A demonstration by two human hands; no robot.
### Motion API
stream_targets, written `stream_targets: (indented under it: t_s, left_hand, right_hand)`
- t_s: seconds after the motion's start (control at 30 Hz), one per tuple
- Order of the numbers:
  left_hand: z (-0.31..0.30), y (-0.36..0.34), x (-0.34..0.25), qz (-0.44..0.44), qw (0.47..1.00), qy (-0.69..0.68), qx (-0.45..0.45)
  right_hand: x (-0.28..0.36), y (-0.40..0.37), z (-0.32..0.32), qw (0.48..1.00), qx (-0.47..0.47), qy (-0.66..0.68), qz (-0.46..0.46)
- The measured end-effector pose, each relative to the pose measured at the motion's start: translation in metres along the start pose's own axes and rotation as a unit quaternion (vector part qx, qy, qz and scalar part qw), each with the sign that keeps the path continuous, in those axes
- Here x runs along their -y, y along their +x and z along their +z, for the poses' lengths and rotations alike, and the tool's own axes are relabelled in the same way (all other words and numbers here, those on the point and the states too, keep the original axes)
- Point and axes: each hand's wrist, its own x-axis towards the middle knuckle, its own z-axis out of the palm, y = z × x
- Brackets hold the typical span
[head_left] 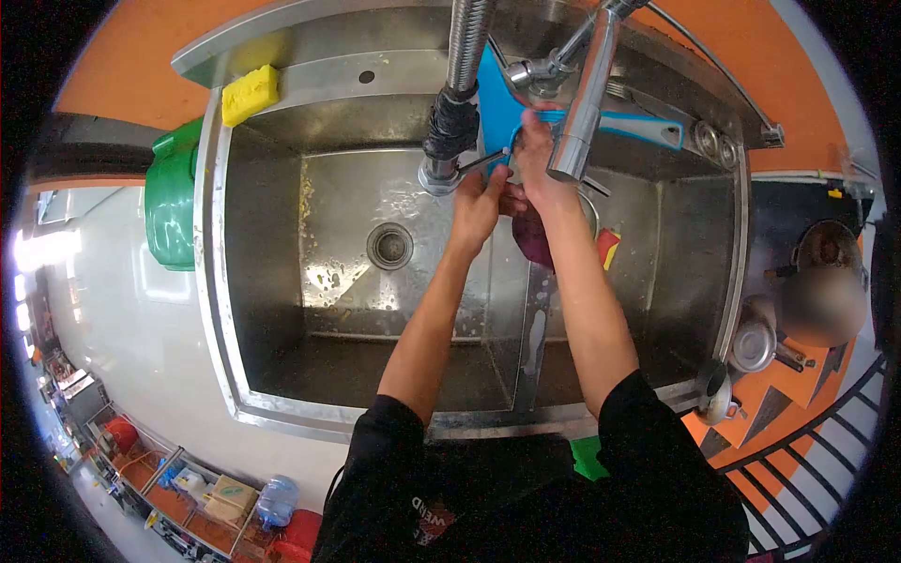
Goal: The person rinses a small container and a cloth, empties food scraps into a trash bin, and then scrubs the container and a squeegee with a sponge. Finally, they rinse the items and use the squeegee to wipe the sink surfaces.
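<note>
Both hands are over the steel double sink [357, 225], close together at its back. My left hand [481, 208] has its fingers bent near the lower edge of a blue thing [497, 98], beside the hanging spray hose [463, 66]. Just right of it, my right hand [535, 161] touches the blue thing, its fingers partly hidden behind it. A blue and grey handle [648, 129] stretches to the right behind the tap [584, 103]. Under the hands, a dark red item [532, 242] lies at the sink divider.
A yellow sponge [250, 95] sits on the back left rim. A green container [173, 202] stands outside the left wall. In the right basin is a red and yellow item [608, 248]. Pots [754, 345] are beyond the right rim, near a black railing.
</note>
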Motion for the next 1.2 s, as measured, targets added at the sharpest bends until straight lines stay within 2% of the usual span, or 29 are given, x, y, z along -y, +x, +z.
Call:
stream_targets:
  t_s: [0.03,0.07,0.13,0.17,0.23,0.3,0.37,0.43,0.47,0.5,0.53,0.57,0.6,0.63,0.67,0.77,0.8,0.83,0.9,0.97,1.0,1.07,1.13,1.2]
  left_hand:
    - [0.0,0.002,-0.004,-0.023,0.999,0.021,-0.011]
    - [0.0,0.005,-0.004,-0.024,0.999,0.021,-0.009]
    - [0.001,0.009,-0.003,-0.038,0.997,0.061,-0.011]
    - [0.005,0.008,0.001,-0.038,0.997,0.061,-0.01]
    - [0.018,0.002,0.013,0.097,0.994,0.036,-0.028]
    - [0.011,-0.009,0.021,0.076,0.995,0.07,-0.004]
    - [-0.003,-0.016,0.031,0.051,0.993,0.106,0.02]
    - [-0.015,-0.02,0.041,-0.051,0.987,0.108,0.103]
    - [-0.015,-0.018,0.044,-0.052,0.987,0.108,0.104]
    - [-0.015,-0.014,0.048,-0.012,0.99,0.12,0.078]
    - [-0.015,-0.009,0.048,0.029,0.99,0.131,0.053]
    - [-0.01,-0.006,0.035,0.029,0.99,0.129,0.052]
    - [-0.006,-0.001,0.02,0.095,0.972,0.213,-0.002]
    - [-0.004,0.005,0.01,0.157,0.941,0.294,-0.057]
    - [-0.005,0.013,0.01,0.187,0.91,0.364,-0.063]
    - [0.001,0.024,0.003,0.161,0.919,0.357,-0.048]
    - [0.005,0.028,0.006,0.206,0.912,0.346,-0.078]
    - [0.01,0.029,0.001,0.206,0.913,0.344,-0.079]
    - [0.021,0.028,-0.018,0.159,0.913,0.351,-0.132]
    - [0.024,0.041,-0.027,0.145,0.917,0.351,-0.123]
    - [0.024,0.044,-0.03,0.133,0.918,0.355,-0.115]
    - [0.026,0.043,-0.031,0.131,0.928,0.32,-0.137]
    - [0.027,0.04,-0.028,0.132,0.936,0.287,-0.153]
    - [0.021,0.028,-0.007,0.249,0.901,0.318,-0.157]
  right_hand:
    - [0.002,-0.001,0.002,0.993,-0.009,-0.113,-0.026]
    - [0.003,-0.004,0.004,0.993,-0.01,-0.114,-0.027]
    - [0.003,-0.014,0.009,0.968,-0.02,-0.235,-0.089]
    - [-0.001,-0.015,0.006,0.968,-0.021,-0.235,-0.089]
    - [-0.004,-0.019,0.006,0.95,-0.007,-0.311,0.036]
    - [0.002,-0.02,0.011,0.951,-0.023,-0.308,0.009]
    - [0.015,-0.022,0.023,0.986,-0.018,-0.153,0.061]
    - [0.021,-0.017,0.027,0.989,-0.013,-0.126,0.071]
    - [0.022,-0.015,0.027,0.992,-0.005,-0.1,0.08]
    - [0.02,-0.016,0.028,0.992,-0.006,-0.1,0.081]
    - [0.015,-0.018,0.026,0.992,-0.009,-0.122,0.035]
    - [0.01,-0.018,0.023,0.989,-0.01,-0.144,-0.01]
    - [0.004,-0.02,0.017,0.989,-0.009,-0.146,-0.008]
    - [-0.003,-0.023,0.007,0.951,-0.03,-0.287,-0.106]
    - [-0.002,-0.026,0.006,0.884,-0.048,-0.42,-0.2]
    - [0.019,-0.044,0.016,0.885,-0.085,-0.426,-0.166]
    - [0.021,-0.045,0.014,0.885,-0.085,-0.427,-0.166]
    - [0.022,-0.045,0.01,0.884,-0.096,-0.433,-0.145]
    - [0.022,-0.049,0.003,0.883,-0.106,-0.44,-0.123]
    - [0.026,-0.056,0.002,0.911,-0.092,-0.401,0.001]
    - [0.028,-0.06,0.002,0.911,-0.091,-0.402,0.002]
    - [0.039,-0.068,0.017,0.944,-0.103,-0.313,0.033]
    - [0.03,-0.064,0.006,0.936,-0.125,-0.33,0.021]
    - [0.024,-0.056,0.003,0.927,-0.146,-0.347,0.011]
